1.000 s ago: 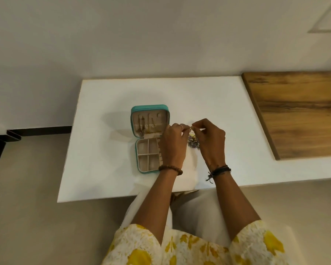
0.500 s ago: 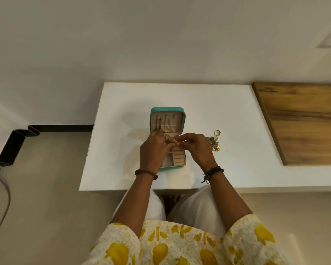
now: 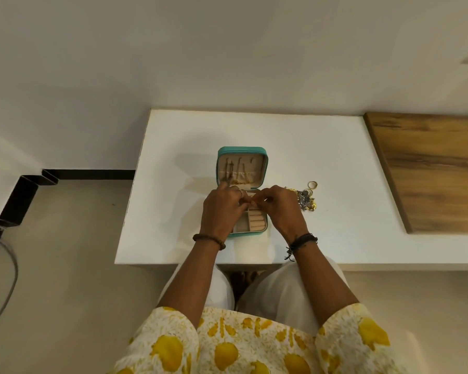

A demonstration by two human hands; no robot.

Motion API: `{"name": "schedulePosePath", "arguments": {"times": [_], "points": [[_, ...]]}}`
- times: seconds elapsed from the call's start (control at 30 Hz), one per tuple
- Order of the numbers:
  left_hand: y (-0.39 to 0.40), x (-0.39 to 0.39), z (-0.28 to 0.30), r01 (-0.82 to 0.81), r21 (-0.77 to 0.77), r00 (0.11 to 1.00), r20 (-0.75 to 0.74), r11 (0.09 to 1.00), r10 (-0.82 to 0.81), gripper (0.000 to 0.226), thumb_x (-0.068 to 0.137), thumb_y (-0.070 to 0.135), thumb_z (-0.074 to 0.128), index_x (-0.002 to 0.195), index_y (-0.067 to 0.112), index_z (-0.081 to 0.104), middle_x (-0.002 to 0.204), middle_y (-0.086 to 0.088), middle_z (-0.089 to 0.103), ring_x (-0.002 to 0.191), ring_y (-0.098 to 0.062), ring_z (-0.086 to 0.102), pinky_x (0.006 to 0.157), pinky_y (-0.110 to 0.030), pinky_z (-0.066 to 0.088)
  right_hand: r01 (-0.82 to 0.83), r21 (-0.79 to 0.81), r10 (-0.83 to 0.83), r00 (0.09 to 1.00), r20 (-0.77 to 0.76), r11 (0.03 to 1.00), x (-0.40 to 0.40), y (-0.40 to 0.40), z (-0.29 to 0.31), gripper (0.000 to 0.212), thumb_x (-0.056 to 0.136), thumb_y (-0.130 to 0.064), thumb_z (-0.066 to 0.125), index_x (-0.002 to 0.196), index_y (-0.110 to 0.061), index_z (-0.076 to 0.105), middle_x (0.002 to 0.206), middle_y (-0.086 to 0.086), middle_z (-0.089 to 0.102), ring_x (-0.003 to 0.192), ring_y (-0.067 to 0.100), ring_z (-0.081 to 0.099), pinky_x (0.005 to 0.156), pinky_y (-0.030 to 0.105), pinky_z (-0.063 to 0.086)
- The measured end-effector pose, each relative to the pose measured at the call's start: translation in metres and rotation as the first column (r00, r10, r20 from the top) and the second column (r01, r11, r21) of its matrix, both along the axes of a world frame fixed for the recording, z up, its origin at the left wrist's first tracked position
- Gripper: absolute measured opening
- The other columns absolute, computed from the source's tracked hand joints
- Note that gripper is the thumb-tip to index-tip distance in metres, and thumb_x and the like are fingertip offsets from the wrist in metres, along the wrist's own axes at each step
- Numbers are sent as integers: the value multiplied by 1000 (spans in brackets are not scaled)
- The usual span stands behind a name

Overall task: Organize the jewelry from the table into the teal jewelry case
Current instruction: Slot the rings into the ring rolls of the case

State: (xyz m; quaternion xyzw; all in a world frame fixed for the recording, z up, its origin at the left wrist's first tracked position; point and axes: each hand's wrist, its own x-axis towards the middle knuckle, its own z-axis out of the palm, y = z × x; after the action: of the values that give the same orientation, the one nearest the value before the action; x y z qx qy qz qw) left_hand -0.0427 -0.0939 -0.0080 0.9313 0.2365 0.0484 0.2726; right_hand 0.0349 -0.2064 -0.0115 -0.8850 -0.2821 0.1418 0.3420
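Observation:
The teal jewelry case point(image 3: 241, 151) lies open on the white table point(image 3: 335, 233), its lid upright with thin chains hanging inside. My left hand point(image 3: 222, 211) and my right hand point(image 3: 280, 209) meet over the case's tray and together pinch a small gold piece point(image 3: 252, 202) between their fingertips. The tray's left compartments are hidden under my left hand; the ring rolls point(image 3: 256, 221) show at its right. A heap of gold and silver jewelry point(image 3: 307, 202) lies on the table just right of my right hand, with gold rings point(image 3: 312, 184) behind it.
A wooden board point(image 3: 430, 168) covers the table's right end. The wall runs close behind the table. A black bracket point(image 3: 25, 193) and a cable point(image 3: 8, 279) are on the floor at the left. My knees sit under the table's near edge.
Both hands moved left from the jewelry heap to above the case, carrying the small gold piece. The view shifted, so the case now sits nearer the centre.

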Motion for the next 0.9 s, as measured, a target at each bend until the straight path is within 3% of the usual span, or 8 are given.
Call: {"name": "schedulePosePath", "arguments": {"times": [0.2, 0.33, 0.47, 0.7, 0.83, 0.9], "points": [[-3, 1, 1, 7, 6, 1000, -7, 1000, -6, 25, 88, 31, 57, 105, 16, 68, 113, -14, 58, 96, -27, 59, 81, -31, 48, 25, 21, -24, 999, -43, 999, 1, -1, 0, 20, 88, -9, 59, 104, -3, 70, 102, 15, 71, 91, 24, 66, 84, 24, 47], [-3, 1, 0, -18, -45, 1000, -10, 999, 17, 26, 89, 31, 55, 106, 15, 68, 111, -13, 62, 93, -26, 60, 76, -28, 47, 77, 38, -76, 997, -32, 996, 1, -1, -1, 14, 86, -8, 61, 99, -8, 69, 86, 12, 72, 76, 21, 65, 76, 34, 55], [-4, 2, -4, -89, -80, 996, -10, 993, 89, 30, 89, 38, 54, 103, 16, 69, 94, -10, 69, 85, -21, 62, 67, -24, 44, 114, 60, -109, 991, -76, 992, -2, 0, -1, 15, 85, -12, 66, 99, -8, 61, 77, 8, 68, 71, 21, 65, 73, 33, 55], [-9, 9, -8, -150, -89, 989, 4, 985, 151, 25, 84, 36, 62, 100, 18, 70, 102, -6, 69, 93, -21, 62, 76, -30, 50, 229, 44, -212, 947, -243, 972, 3, 1, 0, 44, 77, -15, 75, 110, -7, 48, 84, 7, 62, 78, 22, 60, 73, 35, 50], [-10, 12, -9, -161, -49, 987, 5, 986, 162, 25, 86, 35, 60, 99, 16, 69, 100, -6, 68, 92, -20, 61, 72, -26, 45, 243, 24, -231, 944, -237, 970, 5, 3, -2, 46, 75, -16, 76, 109, -8, 47, 75, -1, 57, 70, 15, 54, 62, 26, 44], [-11, 13, -9, -168, -55, 986, 9, 984, 169, 22, 86, 34, 60, 97, 16, 68, 97, -5, 68, 91, -20, 60, 70, -25, 43, 243, 8, -234, 944, -232, 970, 5, 3, -2, 43, 76, -16, 75, 108, -8, 48, 78, 1, 58, 71, 16, 55, 66, 31, 47]]}}
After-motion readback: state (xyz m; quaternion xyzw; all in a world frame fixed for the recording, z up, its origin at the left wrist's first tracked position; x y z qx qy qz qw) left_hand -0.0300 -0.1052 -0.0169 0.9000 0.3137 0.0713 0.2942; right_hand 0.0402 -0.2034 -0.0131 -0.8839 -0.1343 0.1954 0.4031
